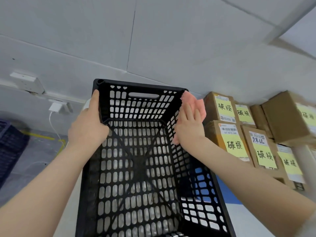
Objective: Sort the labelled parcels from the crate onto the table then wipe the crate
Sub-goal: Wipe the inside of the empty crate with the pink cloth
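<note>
Left hand [89,127] grip curled round black slotted plastic crate [142,84] wall, right hand [189,127] spread flat pressing pink cloth [196,105] on opposite wall; cloth could snag in slots.

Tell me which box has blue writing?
The lower box second from the crate: blue scribble on its white sticker above the yellow label. The others show none.

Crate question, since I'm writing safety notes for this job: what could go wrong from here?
The right hand presses the pink cloth flat against the crate wall, so the cloth could slip or snag in the holes. Pushing sideways could slide the crate toward the stacked boxes, though the left hand grips the opposite wall.
</note>
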